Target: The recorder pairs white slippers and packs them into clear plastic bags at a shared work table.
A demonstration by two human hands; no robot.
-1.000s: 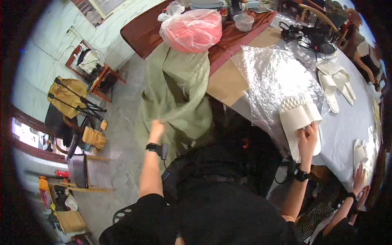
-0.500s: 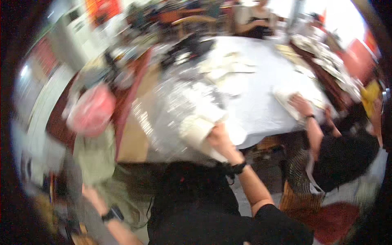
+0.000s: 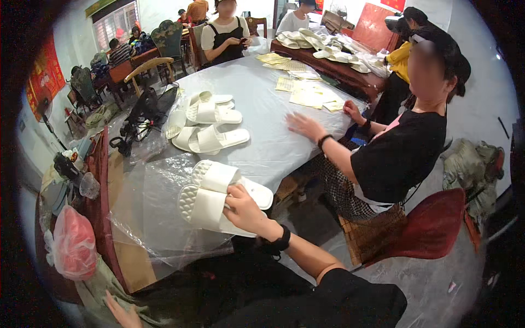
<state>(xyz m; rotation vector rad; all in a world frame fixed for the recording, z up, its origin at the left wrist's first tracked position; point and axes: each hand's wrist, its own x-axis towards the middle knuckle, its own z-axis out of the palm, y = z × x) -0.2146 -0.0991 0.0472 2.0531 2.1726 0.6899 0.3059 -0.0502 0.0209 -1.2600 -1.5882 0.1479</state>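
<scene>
My right hand point(image 3: 246, 212) is closed round a pair of white slides point(image 3: 205, 208), gripping them side by side at their straps. They are above the near edge of a table point(image 3: 262, 87) covered in pale sheeting, over clear plastic film point(image 3: 156, 213). Low at the left, my left hand point(image 3: 123, 312) holds nothing visible; its fingers look stretched out beside an olive-green sack point(image 3: 98, 290). Beyond the held pair, several more white slides point(image 3: 219, 141) lie grouped on the table.
A co-worker point(image 3: 404, 142) sits at the right, one hand over the table near yellowish paper sheets point(image 3: 314, 95). Another table point(image 3: 350, 71) behind bears many slides. A pink bag point(image 3: 75, 243) hangs at the left. A red chair point(image 3: 432, 227) stands at the lower right.
My view has swung to the right and sharpened from a blur. My right hand keeps its hold on the slides. The co-worker's hand, earlier on a pale thing, is now free of it.
</scene>
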